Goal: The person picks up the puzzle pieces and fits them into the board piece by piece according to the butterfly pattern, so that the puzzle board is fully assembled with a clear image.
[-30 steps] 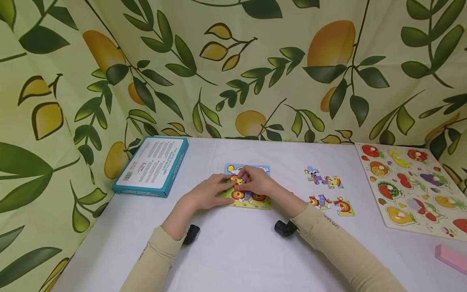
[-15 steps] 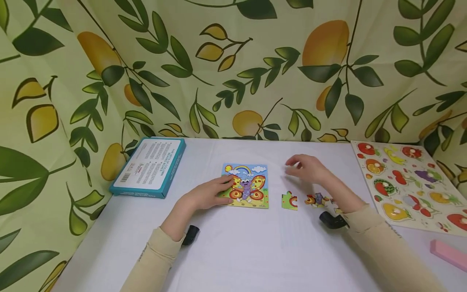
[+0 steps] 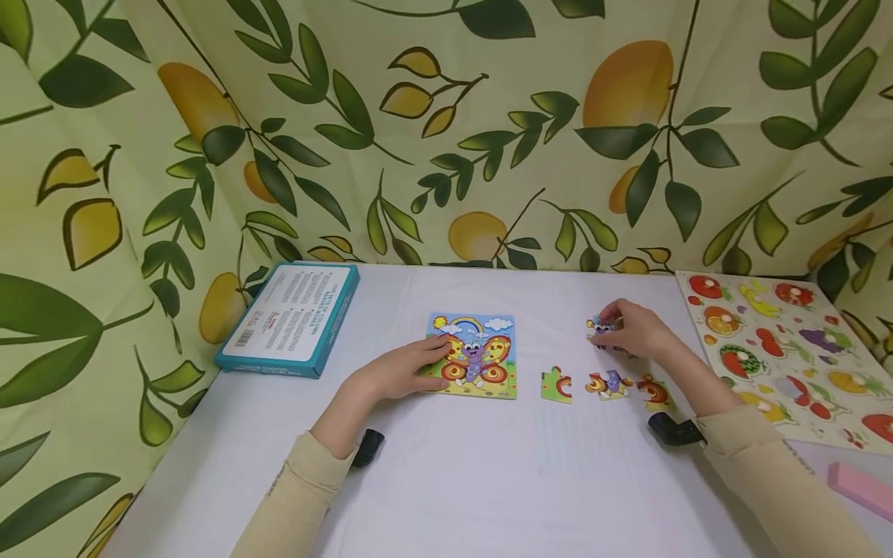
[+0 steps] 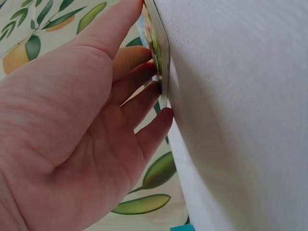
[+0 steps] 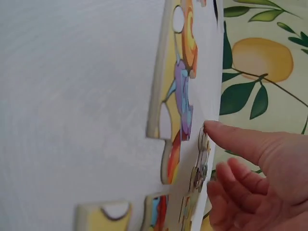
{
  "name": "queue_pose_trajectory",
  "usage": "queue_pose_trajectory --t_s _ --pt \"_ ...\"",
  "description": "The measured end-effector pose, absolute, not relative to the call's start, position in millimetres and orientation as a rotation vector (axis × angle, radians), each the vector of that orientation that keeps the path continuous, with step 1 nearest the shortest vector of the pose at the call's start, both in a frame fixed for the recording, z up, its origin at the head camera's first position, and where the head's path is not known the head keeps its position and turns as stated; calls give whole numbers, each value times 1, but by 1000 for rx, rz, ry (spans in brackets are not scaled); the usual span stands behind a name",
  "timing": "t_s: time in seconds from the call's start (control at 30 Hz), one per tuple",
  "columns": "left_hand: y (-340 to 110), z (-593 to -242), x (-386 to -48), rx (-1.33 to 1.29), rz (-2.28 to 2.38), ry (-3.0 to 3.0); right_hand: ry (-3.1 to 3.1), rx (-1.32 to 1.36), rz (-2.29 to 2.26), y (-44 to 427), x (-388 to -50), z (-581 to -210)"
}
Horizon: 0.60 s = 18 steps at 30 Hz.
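Observation:
My left hand (image 3: 401, 368) rests on the left edge of a square butterfly puzzle board (image 3: 498, 390). Its fingers lie loosely extended, and the left wrist view shows fingertips along the edge of the board (image 4: 163, 53). Over to the right, my right hand (image 3: 638, 332) pinches a puzzle piece (image 3: 601, 332) printed with the purple butterfly face. In the right wrist view the thumb meets one end of that piece (image 5: 201, 149), with the fingers curled near its other side. Whether the piece is off the table cannot be told.
A green puzzle piece (image 3: 556, 386), a purple-and-orange piece (image 3: 608, 384) and a red-and-yellow piece (image 3: 654, 393) lie right of the board. A fruit board (image 3: 725, 372) and a pink block (image 3: 861, 488) are farther right. A teal-edged box (image 3: 286, 322) lies at the left.
My right hand has gone from the butterfly board rightward to the face piece. The green piece now lies beside the board, where none lay one second ago. My left hand has stayed in place.

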<state>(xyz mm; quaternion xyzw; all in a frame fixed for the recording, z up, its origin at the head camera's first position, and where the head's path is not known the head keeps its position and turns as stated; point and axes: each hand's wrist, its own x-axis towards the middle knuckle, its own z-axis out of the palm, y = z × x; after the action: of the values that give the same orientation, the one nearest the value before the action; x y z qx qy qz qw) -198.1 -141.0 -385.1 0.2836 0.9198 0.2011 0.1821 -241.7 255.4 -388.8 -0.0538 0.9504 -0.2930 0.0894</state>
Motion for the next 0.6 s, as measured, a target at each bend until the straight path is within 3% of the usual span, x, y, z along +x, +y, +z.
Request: queue_pose_trajectory --t_s 0.6 --pt "-141 -385 -197 763 580 2595 2840 -54 -777 254 -237 -380"
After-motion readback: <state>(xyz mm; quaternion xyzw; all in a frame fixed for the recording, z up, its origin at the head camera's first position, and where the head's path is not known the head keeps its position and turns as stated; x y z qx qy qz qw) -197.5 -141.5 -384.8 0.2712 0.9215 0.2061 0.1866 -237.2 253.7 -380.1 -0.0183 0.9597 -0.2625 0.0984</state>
